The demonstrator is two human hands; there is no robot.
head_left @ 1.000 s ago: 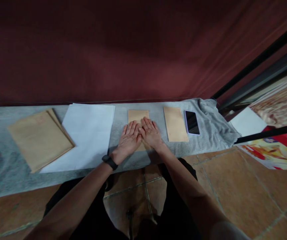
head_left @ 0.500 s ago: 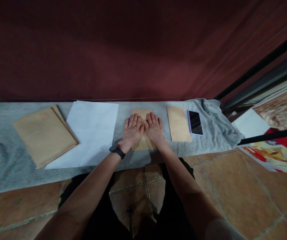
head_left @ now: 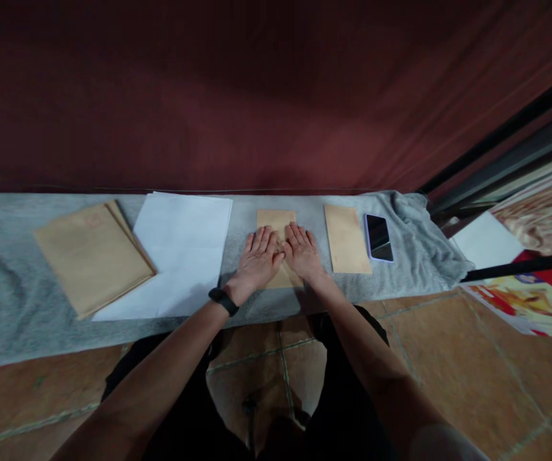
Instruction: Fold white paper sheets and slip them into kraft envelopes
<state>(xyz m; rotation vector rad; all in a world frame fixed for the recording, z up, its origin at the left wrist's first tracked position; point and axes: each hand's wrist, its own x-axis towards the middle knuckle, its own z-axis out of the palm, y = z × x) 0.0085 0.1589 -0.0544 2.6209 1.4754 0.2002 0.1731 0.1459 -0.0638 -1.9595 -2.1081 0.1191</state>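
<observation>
The envelope (head_left: 276, 218) lies flat at the centre of the frame, on the grey cloth (head_left: 413, 230), directly beneath both hands. Its long axis runs up and down the frame, with the upper end exposed beyond the fingertips and part of the lower end visible between the wrists. The left hand (head_left: 258, 258) covers the left side; the right hand (head_left: 302, 256), the right side. Neither is nearer. Both are palm down, fingers extended, gripping nothing.

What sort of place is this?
Indoors, it seems, perhaps a corner of a shop or eatery, though I can't be sure. The tiled floor, the bright printed poster and the grey cloth serving as a work surface suggest it.
</observation>
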